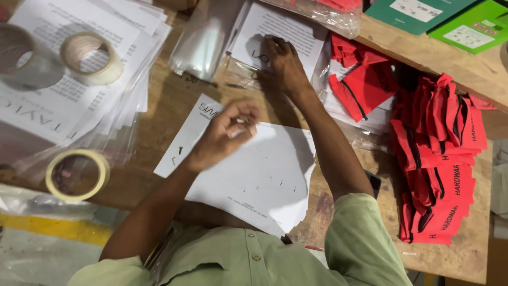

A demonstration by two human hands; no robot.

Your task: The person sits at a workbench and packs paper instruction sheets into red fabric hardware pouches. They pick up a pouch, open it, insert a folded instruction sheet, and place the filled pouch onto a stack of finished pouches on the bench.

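Right hand (pixel 283 61) lies flat, fingers spread, pressing a printed sheet in a clear bag (pixel 275 32) up ahead. Left hand (pixel 225 135) is curled like it's pinching something small, can't tell what, hovering over the big white sheet (pixel 259 175) closer in.

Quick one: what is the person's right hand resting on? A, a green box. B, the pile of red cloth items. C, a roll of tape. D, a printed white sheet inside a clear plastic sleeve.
D: the right hand lies flat, fingers spread, on a printed white sheet in a clear plastic sleeve, apart from the tape rolls and the red cloth items.
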